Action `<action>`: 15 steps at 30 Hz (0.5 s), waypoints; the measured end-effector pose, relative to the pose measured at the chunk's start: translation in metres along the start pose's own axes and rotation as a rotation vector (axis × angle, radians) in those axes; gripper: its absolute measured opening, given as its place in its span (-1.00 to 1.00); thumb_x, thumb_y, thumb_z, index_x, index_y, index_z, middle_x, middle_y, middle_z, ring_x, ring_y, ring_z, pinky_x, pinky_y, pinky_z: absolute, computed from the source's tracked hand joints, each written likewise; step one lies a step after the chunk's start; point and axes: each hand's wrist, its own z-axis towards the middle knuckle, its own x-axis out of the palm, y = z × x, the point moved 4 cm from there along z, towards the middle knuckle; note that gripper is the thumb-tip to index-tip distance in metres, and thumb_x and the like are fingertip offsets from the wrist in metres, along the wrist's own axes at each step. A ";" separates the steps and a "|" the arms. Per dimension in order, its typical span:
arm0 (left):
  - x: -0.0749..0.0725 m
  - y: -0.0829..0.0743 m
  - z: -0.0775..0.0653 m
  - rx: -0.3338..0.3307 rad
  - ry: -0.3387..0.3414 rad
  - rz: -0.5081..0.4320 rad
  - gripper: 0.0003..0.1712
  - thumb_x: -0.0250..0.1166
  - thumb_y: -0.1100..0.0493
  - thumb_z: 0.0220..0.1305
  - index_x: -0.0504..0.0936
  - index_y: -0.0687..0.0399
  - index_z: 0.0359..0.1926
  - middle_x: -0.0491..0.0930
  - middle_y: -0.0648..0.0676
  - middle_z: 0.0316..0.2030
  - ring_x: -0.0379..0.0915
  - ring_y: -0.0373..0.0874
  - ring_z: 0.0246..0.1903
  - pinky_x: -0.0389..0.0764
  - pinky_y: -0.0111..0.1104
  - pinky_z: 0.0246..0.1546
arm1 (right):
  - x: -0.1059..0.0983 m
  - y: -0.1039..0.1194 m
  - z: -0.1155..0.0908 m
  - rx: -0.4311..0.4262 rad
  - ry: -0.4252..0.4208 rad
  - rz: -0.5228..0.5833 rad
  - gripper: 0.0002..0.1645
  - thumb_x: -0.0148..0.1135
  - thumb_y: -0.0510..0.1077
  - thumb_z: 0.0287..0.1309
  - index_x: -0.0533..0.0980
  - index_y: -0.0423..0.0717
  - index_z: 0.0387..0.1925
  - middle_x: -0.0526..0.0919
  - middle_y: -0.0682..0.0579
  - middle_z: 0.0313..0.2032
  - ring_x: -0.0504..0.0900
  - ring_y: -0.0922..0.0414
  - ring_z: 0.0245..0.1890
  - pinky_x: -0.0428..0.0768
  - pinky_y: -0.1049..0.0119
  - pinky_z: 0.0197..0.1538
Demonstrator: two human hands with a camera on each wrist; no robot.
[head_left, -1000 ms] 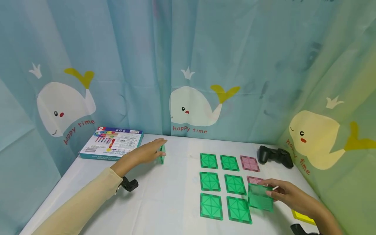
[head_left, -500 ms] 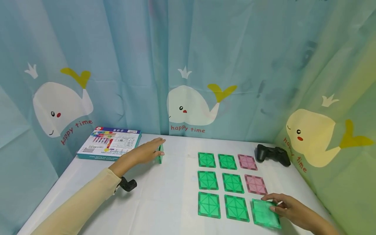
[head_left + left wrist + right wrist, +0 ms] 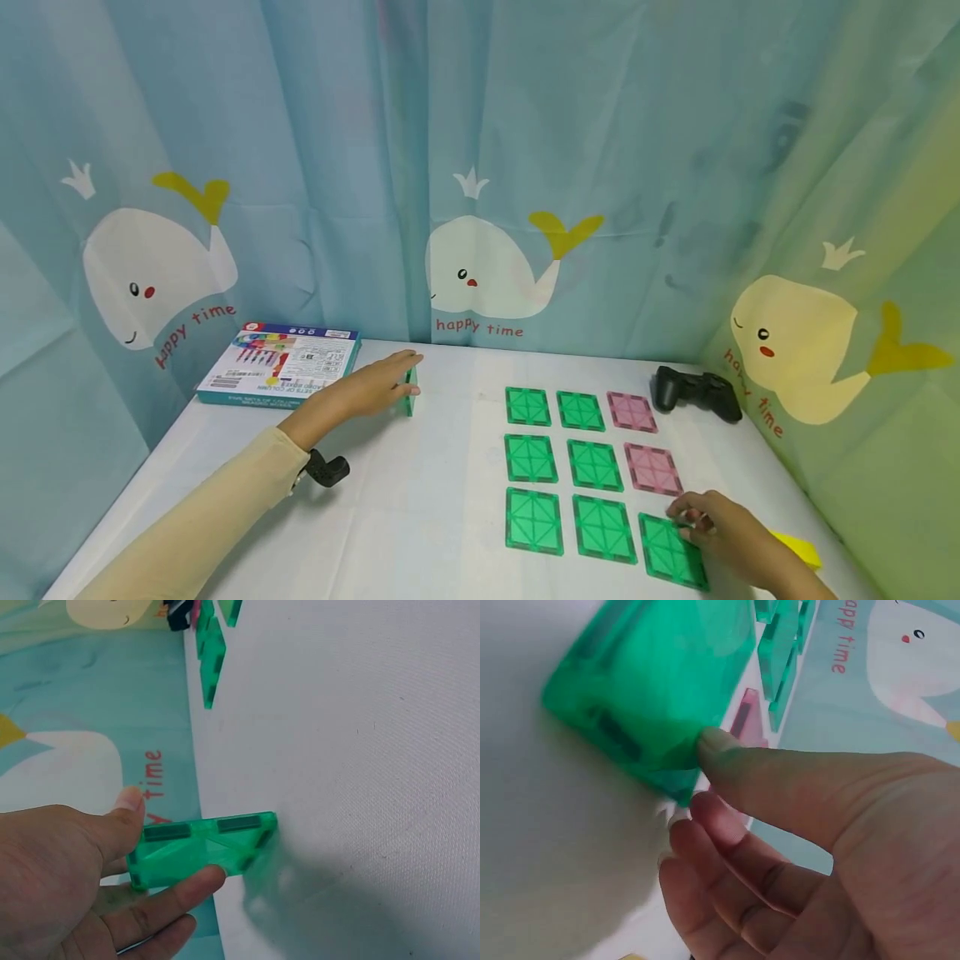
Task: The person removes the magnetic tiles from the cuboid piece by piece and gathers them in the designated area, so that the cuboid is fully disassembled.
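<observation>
At the back left, my left hand [image 3: 378,383] holds a green magnetic tile [image 3: 202,851] on its edge, thumb and fingers around its end. My right hand [image 3: 727,533] is at the near right with its thumb on the corner of another green magnetic tile [image 3: 670,554]. In the right wrist view that tile's corner sits between the thumb and the curled fingers. This tile lies at the near right end of a grid of square tiles. The rest of the grid is several green tiles [image 3: 596,467] and two pink tiles [image 3: 652,469].
A printed flat box [image 3: 281,362] lies behind the left forearm. A black game controller [image 3: 696,393] lies at the back right, past the pink tiles. Something yellow [image 3: 798,550] shows beside the right wrist. A whale-print curtain [image 3: 352,167] hangs behind the white table [image 3: 442,517].
My right hand has brought its green tile down and toward the near right, from over the pink tile to the grid's corner. The left hand has kept its place.
</observation>
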 end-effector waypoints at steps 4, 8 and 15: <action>0.001 -0.001 0.002 0.012 -0.001 -0.004 -0.26 0.06 0.07 0.70 0.06 0.38 0.63 0.03 0.42 0.61 -0.02 0.29 0.62 0.14 0.13 0.59 | -0.007 0.015 0.004 -0.028 -0.008 -0.028 -0.80 0.39 -0.32 0.31 0.68 -0.11 -0.05 0.60 0.07 -0.22 0.55 0.12 -0.21 0.64 0.22 -0.15; 0.002 -0.001 0.003 0.014 -0.004 -0.012 -0.27 0.07 0.08 0.69 0.07 0.37 0.63 0.03 0.42 0.62 -0.02 0.29 0.62 0.13 0.13 0.59 | -0.011 0.048 0.014 -0.153 -0.010 0.007 -0.76 0.39 -0.25 0.35 0.63 -0.16 0.01 0.62 0.08 -0.19 0.52 0.16 -0.21 0.61 0.33 -0.20; 0.003 0.000 0.005 0.019 -0.004 -0.008 -0.27 0.07 0.06 0.69 0.08 0.34 0.64 0.02 0.41 0.62 -0.03 0.29 0.62 0.13 0.13 0.59 | 0.010 0.136 0.049 -0.385 0.060 0.109 -0.47 0.42 -0.02 0.39 0.47 -0.21 0.21 0.62 -0.08 0.01 0.58 0.05 -0.06 0.63 0.27 -0.14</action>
